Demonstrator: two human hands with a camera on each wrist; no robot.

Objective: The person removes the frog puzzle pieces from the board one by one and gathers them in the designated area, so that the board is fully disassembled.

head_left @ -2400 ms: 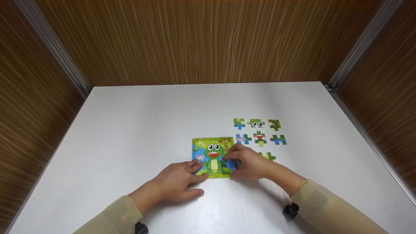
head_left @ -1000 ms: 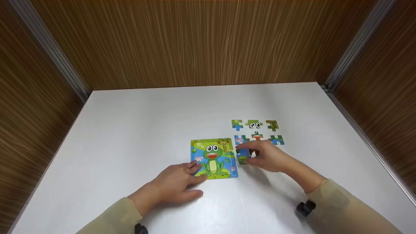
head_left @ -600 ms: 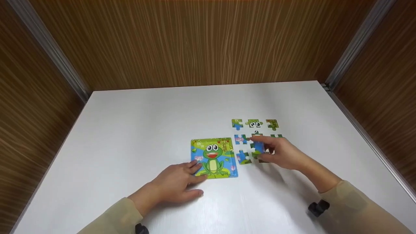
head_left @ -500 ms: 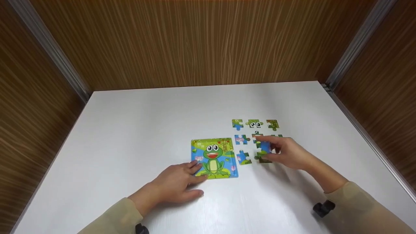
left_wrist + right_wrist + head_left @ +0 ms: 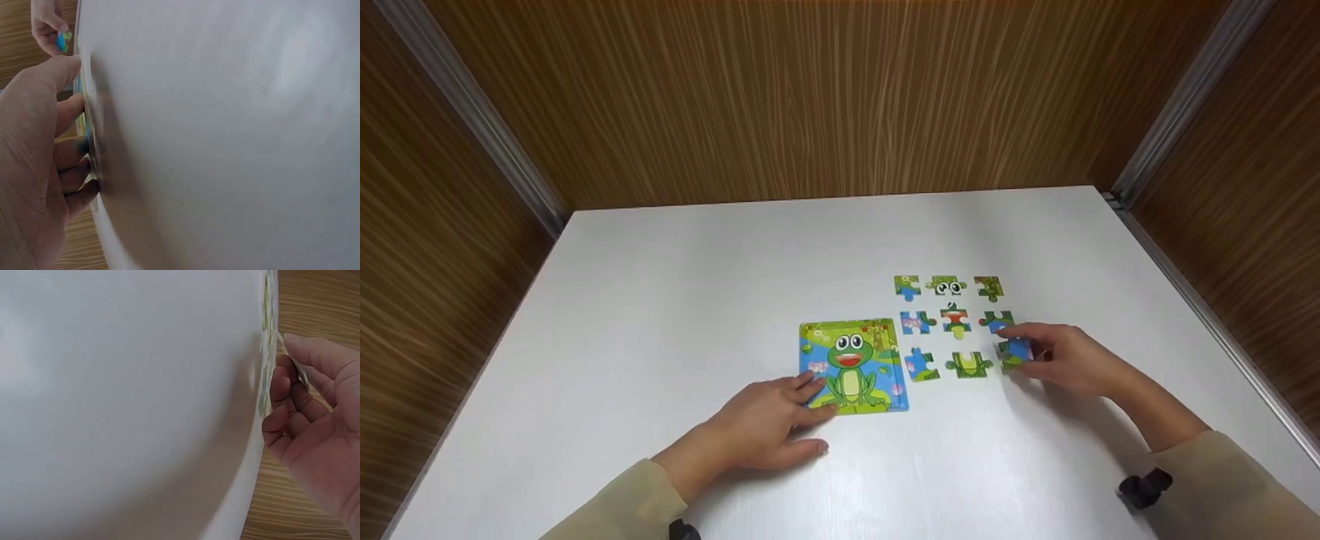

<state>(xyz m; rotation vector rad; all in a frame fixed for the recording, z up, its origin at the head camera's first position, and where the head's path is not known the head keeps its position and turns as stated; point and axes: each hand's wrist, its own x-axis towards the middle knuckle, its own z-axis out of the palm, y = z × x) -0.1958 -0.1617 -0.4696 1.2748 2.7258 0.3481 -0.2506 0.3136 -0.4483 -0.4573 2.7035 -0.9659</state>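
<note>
In the head view, a square frog picture board (image 5: 851, 364) lies flat on the white table. My left hand (image 5: 765, 420) rests on its lower left corner, fingers extended and thumb on the table. To the right, my right hand (image 5: 1072, 356) pinches a blue and green jigsaw piece (image 5: 1017, 351) between thumb and fingers, tilted at the lower right of the spread pieces. In the right wrist view the held jigsaw piece (image 5: 295, 363) appears edge-on, a thin slab between thumb and fingers. The left wrist view shows the left fingers (image 5: 70, 152) along the board's edge.
Loose jigsaw pieces lie spaced in rows right of the board: frog eyes (image 5: 946, 287) in the far row, a red mouth (image 5: 956, 319) in the middle, a frog belly (image 5: 969, 365) in the near row. Wood-grain panels (image 5: 840, 97) enclose the table's back and sides.
My right hand has moved from the board's right side, across the near row, to its right end with the jigsaw piece. The frog belly piece is now uncovered. My left hand stays put.
</note>
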